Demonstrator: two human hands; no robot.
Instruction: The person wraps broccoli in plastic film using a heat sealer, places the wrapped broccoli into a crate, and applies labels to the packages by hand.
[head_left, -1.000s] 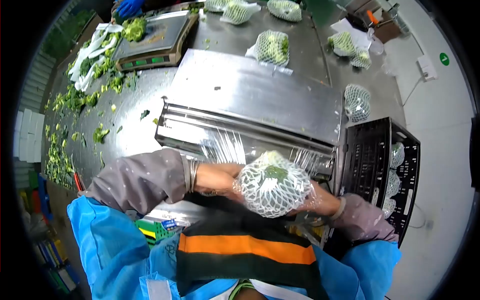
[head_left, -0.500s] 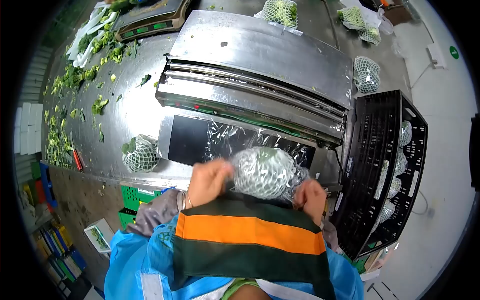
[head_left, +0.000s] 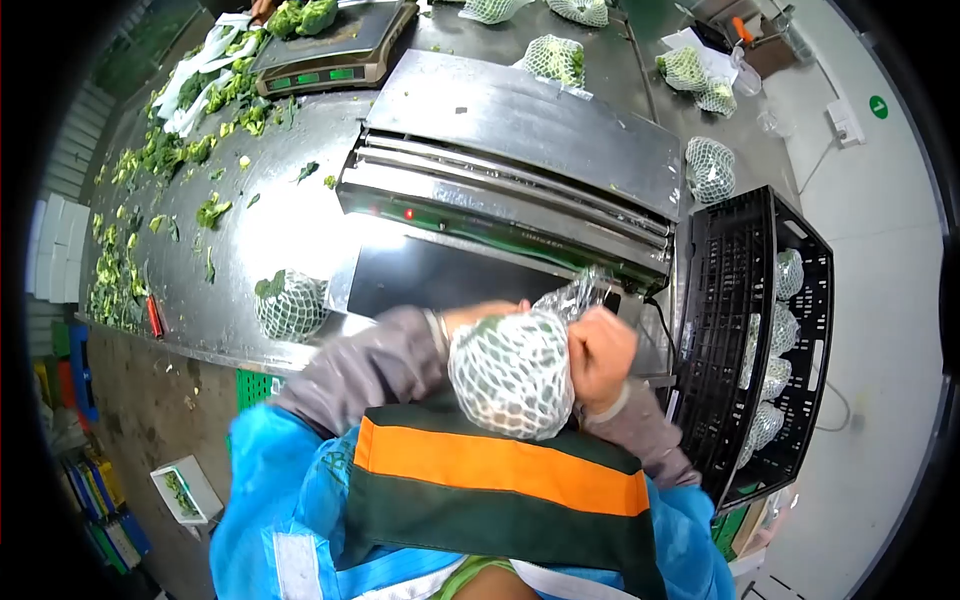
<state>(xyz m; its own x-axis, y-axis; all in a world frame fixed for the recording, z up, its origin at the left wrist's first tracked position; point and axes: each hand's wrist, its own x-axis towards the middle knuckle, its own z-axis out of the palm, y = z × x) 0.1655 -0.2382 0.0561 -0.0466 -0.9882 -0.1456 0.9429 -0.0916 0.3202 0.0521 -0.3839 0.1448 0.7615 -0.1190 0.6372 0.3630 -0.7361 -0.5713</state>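
Note:
Close to my apron is a head of broccoli [head_left: 512,378] in a white foam net, held up between my hands. My left hand [head_left: 482,314] reaches behind its upper left side, most of its fingers hidden by the net. At its right side my right hand [head_left: 602,358] is closed, with bunched clear plastic film [head_left: 578,294] sticking up beside the fingers. Just beyond lies the black plate [head_left: 440,275] of the metal wrapping machine [head_left: 530,125]. Another netted broccoli head [head_left: 291,305] rests on the steel table to the left.
A black crate [head_left: 722,320] on the right contains several netted heads. A scale [head_left: 335,75] with broccoli stands at the back left, near scattered trimmings [head_left: 160,155]. A red-handled knife [head_left: 154,316] lies by the table edge. More netted heads [head_left: 710,168] sit behind the crate.
The netted broccoli has turned and come nearer my body. My hands have moved inward, the left going behind it, and the film is now gathered at the far side.

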